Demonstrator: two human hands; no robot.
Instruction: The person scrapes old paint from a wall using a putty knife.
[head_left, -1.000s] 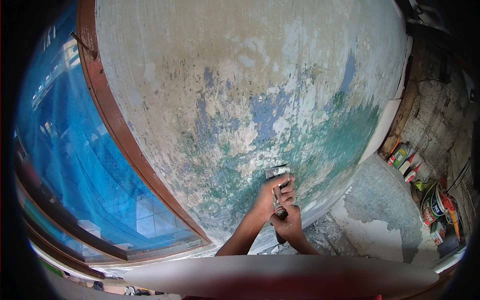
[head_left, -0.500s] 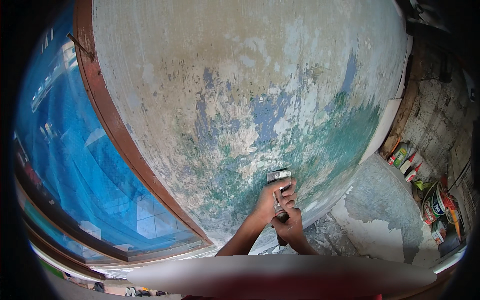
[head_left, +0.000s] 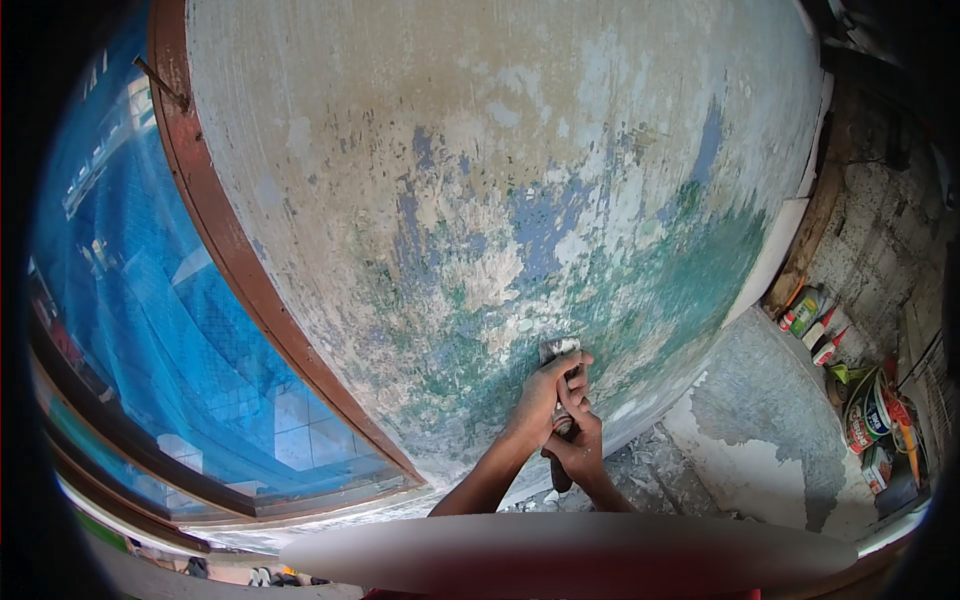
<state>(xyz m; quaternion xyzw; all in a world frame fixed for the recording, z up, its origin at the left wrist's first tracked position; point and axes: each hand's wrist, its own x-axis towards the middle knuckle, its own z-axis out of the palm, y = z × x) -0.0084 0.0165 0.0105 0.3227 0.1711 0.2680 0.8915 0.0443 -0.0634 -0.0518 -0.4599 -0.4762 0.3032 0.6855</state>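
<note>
Two-handed grip on a scraper at a patchy painted wall: left hand curled around its upper part, right hand wrapped lower down.

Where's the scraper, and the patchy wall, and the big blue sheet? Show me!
Scraper [head_left: 555,350]: head view, on its flat blade.
Patchy wall [head_left: 400,80]: head view, on its beige upper part.
Blue sheet [head_left: 190,330]: head view, near its middle.
</note>
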